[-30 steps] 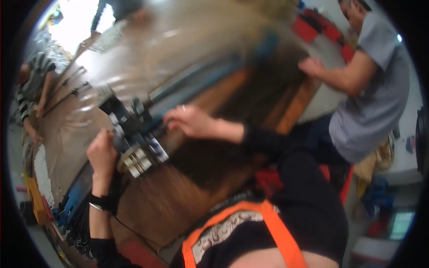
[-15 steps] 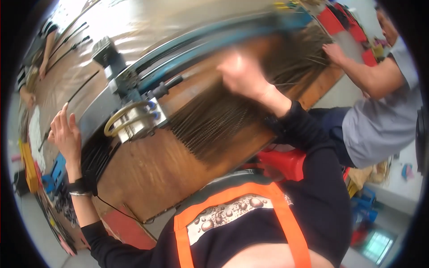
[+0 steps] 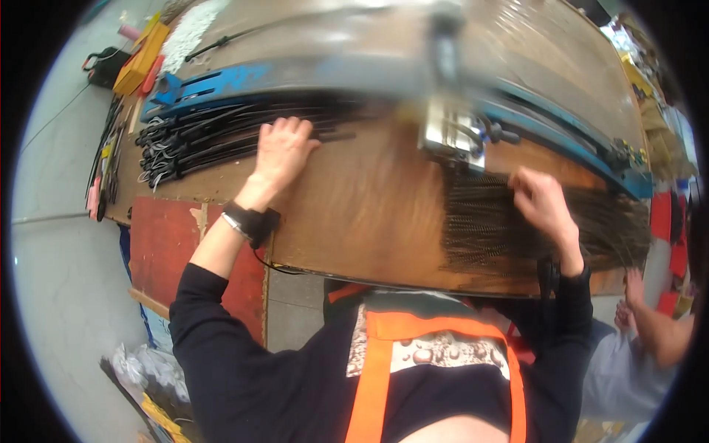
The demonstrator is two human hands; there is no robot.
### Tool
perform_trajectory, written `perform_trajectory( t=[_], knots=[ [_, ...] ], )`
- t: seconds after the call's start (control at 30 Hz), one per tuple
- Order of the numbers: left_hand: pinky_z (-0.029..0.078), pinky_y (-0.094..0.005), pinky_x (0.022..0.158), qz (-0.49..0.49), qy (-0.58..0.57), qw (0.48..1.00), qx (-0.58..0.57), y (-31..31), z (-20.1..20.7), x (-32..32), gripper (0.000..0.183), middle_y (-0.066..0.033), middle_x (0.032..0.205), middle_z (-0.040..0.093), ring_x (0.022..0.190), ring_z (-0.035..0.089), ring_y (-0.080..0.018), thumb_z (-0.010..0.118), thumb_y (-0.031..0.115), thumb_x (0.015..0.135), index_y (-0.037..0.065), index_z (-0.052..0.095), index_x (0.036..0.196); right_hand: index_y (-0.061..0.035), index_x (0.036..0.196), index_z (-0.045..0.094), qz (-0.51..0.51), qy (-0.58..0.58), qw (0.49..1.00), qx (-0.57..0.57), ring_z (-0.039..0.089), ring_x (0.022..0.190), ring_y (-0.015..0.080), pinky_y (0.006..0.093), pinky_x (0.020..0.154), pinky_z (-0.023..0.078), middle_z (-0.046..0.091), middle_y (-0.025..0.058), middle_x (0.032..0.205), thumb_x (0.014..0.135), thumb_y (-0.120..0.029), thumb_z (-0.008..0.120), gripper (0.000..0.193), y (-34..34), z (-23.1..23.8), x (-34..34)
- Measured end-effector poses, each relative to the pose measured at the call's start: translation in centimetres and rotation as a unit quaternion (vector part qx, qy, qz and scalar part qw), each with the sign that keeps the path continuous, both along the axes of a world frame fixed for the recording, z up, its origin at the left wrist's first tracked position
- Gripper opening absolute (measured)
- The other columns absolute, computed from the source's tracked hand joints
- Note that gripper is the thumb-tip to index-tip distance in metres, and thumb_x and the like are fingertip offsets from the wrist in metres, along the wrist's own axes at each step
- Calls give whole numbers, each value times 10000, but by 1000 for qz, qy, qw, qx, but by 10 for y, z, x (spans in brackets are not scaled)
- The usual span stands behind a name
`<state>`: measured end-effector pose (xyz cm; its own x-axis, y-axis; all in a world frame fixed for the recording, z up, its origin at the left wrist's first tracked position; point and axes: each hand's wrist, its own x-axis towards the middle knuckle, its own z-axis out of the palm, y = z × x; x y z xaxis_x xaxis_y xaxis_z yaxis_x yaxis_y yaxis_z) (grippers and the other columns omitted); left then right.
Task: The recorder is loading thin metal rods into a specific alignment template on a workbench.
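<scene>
My left hand (image 3: 284, 155) lies with its fingers stretched out and slightly apart at the inner ends of a bundle of long black rods (image 3: 229, 136). Whether its fingertips touch the rods, I cannot tell. On the right, my right hand (image 3: 545, 205) is closed, thumb against curled fingers, above a flat pile of thin, dark, coiled wire lengths (image 3: 484, 221). Anything within that pinch is too small to make out. Between my hands, beyond them, stands a metal clamp block (image 3: 452, 136) with a dark knob (image 3: 506, 134), mounted on a blue rail (image 3: 561, 144); its upper part is blurred.
The brown wooden table (image 3: 354, 221) ends just before my body. A red board (image 3: 173, 236) lies at its left front. At the far left is a yellow box (image 3: 144, 55). A co-worker's hand (image 3: 634, 288) is near the right end of the wires.
My view has swung left. My left hand has moved from the rail's far left side onto the black rods' ends; my right hand, blurred before, is now over the near wire pile.
</scene>
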<state>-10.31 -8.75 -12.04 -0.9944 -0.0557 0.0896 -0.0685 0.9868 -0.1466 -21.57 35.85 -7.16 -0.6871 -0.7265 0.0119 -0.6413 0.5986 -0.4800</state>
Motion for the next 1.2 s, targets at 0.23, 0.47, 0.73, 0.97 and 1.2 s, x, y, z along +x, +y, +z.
perform_trajectory(
  t=[0.23, 0.47, 0.73, 0.97, 1.2],
  knots=[
    [455, -437, 726, -107, 79, 985, 109, -10, -20, 24, 200, -105, 898, 587, 885, 568, -305, 681, 267, 837, 94, 593, 886, 7, 1018, 658, 60, -238, 969, -8, 604, 632, 175, 307, 606, 490, 637, 137, 739, 859, -55, 632, 172, -42, 19, 51],
    [465, -477, 547, -262, -11, 907, 331, 42, 19, 18, 144, -160, 760, 549, 642, 575, -383, 622, 198, 890, 91, 555, 823, -12, 1026, 699, -14, -91, 990, -108, 657, 686, 212, 313, 643, 521, 680, 157, 802, 892, -101, 645, 170, -62, 21, 58],
    [496, -470, 568, -242, -16, 920, 309, 110, 41, 16, 141, -166, 733, 621, 655, 613, -372, 621, 198, 897, 77, 633, 825, -44, 1014, 711, -32, -69, 956, -282, 692, 819, 305, 365, 712, 543, 707, 154, 909, 893, -185, 701, 186, -67, -34, 67],
    [496, -476, 560, -268, -24, 916, 299, 142, 67, 20, 167, -158, 712, 635, 629, 620, -383, 627, 214, 902, 83, 625, 798, -36, 1030, 700, -50, -33, 952, -301, 662, 844, 309, 391, 706, 534, 689, 146, 896, 890, -216, 692, 227, -55, -32, 82],
    [494, -473, 546, -247, -47, 942, 224, 139, 83, 25, 153, -145, 700, 646, 608, 628, -386, 605, 225, 920, 99, 628, 836, 1, 1120, 653, 31, 255, 943, -212, 627, 789, 275, 368, 657, 522, 656, 95, 853, 843, -211, 727, 357, -61, -29, 82]
  ],
)
